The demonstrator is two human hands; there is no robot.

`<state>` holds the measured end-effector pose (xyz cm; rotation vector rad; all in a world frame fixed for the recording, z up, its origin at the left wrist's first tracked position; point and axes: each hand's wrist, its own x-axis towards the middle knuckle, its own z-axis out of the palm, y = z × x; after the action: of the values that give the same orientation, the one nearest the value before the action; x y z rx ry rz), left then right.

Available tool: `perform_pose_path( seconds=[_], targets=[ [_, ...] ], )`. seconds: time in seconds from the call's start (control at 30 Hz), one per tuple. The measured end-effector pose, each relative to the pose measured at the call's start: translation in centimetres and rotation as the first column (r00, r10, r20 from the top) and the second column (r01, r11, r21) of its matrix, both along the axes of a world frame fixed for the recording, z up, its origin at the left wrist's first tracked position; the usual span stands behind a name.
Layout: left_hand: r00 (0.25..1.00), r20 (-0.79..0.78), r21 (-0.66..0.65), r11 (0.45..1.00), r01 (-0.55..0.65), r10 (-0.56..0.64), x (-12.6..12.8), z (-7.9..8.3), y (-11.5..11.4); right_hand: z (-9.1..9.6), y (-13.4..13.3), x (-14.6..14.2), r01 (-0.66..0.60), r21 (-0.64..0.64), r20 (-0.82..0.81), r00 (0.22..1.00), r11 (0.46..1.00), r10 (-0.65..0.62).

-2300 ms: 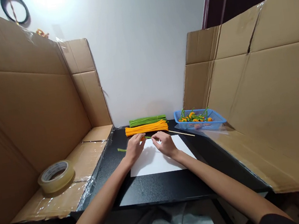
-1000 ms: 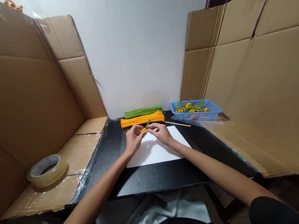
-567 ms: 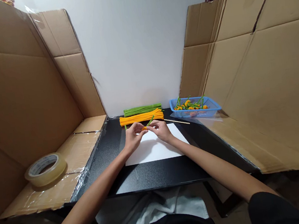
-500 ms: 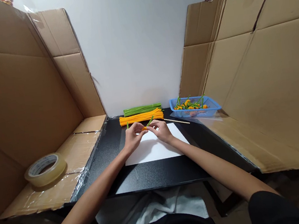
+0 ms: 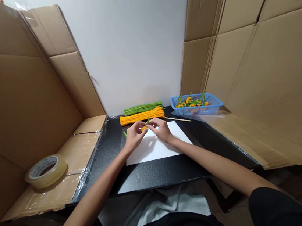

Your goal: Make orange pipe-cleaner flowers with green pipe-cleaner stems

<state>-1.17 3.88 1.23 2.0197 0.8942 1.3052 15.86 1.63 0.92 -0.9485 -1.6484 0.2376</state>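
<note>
My left hand (image 5: 134, 136) is closed around a small orange and green pipe cleaner piece (image 5: 143, 128), its orange part showing between the fingers. One green end (image 5: 125, 134) pokes out left of that hand. My right hand (image 5: 161, 130) pinches the piece from the other side, and a short green pipe cleaner tip (image 5: 148, 120) stands up by its fingertips. Both hands are over a white sheet of paper (image 5: 158, 151). Fingers hide much of the piece.
Behind the hands lie bundles of orange pipe cleaners (image 5: 142, 116) and green pipe cleaners (image 5: 142, 109). A thin stick (image 5: 179, 119) lies to their right. A blue basket (image 5: 214, 109) holds orange and green pieces. A tape roll (image 5: 46, 172) rests at left; cardboard walls (image 5: 274, 74) flank the black table (image 5: 159, 176).
The right fingertips have come closer to the left hand. The green tip between them has shifted slightly left, and the left green end now sits lower. The camera view has shifted a little.
</note>
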Motion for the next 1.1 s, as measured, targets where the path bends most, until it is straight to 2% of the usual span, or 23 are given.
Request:
perform_pose_path(
  seconds=[0.07, 0.13, 0.23, 0.33, 0.5, 0.6, 0.67, 0.7, 0.77, 0.83, 0.9, 1.0, 1.1],
  targets=[
    [0.998, -0.061, -0.037, 0.999, -0.029, 0.027, 0.1, 0.0, 0.1, 0.3, -0.1, -0.1, -0.010, 0.012, 0.015, 1.000, 1.000, 0.009],
    [0.998, -0.068, -0.104, 0.994, -0.011, 0.004, 0.2, -0.2, 0.2, 0.5, -0.4, -0.2, -0.025, 0.018, 0.040, 0.999, 1.000, 0.025],
    [0.990, 0.089, -0.257, 0.958, 0.130, -0.111, 0.6, -0.4, 0.4, 0.7, -0.9, -0.4, -0.050, 0.024, 0.060, 0.997, 0.998, 0.048],
    [0.941, 0.298, -0.410, 0.868, 0.279, -0.162, 0.8, -0.4, 0.7, 0.7, -1.0, -0.6, -0.051, 0.026, 0.068, 0.996, 0.998, 0.050],
    [0.836, 0.525, -0.570, 0.663, 0.485, -0.159, 0.6, 0.2, 0.7, 0.7, -0.9, -0.4, -0.025, -0.007, 0.002, 1.000, 1.000, 0.025],
    [0.801, 0.588, -0.632, 0.555, 0.541, -0.111, 0.4, 0.7, 0.4, 1.1, -1.1, -0.3, -0.036, 0.021, 0.028, 0.999, 0.999, 0.035],
    [0.790, 0.611, -0.661, 0.520, 0.541, -0.047, 0.4, 1.0, 0.0, 1.3, -1.5, -0.5, -0.077, 0.040, 0.057, 0.996, 0.996, 0.075],
    [0.783, 0.621, -0.662, 0.523, 0.537, -0.018, 0.5, 1.1, -0.3, 1.3, -1.6, -0.6, -0.113, 0.037, 0.051, 0.993, 0.993, 0.111],
    [0.756, 0.654, -0.624, 0.571, 0.534, 0.007, 0.7, 1.2, -0.9, 1.1, -1.6, -1.0, -0.194, -0.005, -0.026, 0.981, 0.981, 0.194],
    [0.718, 0.696, -0.544, 0.642, 0.539, -0.014, 0.9, 1.3, -1.3, 0.8, -1.3, -1.4, -0.263, -0.083, -0.165, 0.955, 0.961, 0.247],
    [0.687, 0.724, -0.470, 0.686, 0.555, -0.060, 1.1, 1.2, -1.6, 0.5, -0.8, -1.5, -0.312, -0.155, -0.289, 0.922, 0.937, 0.259],
    [0.686, 0.718, -0.457, 0.662, 0.594, -0.119, 1.1, 1.1, -1.6, 0.4, -0.3, -1.4, -0.364, -0.201, -0.362, 0.890, 0.910, 0.276],
    [0.700, 0.705, -0.501, 0.618, 0.605, -0.113, 0.9, 1.0, -1.1, 0.6, -0.5, -1.4, -0.401, -0.222, -0.340, 0.886, 0.889, 0.315]
  ],
)
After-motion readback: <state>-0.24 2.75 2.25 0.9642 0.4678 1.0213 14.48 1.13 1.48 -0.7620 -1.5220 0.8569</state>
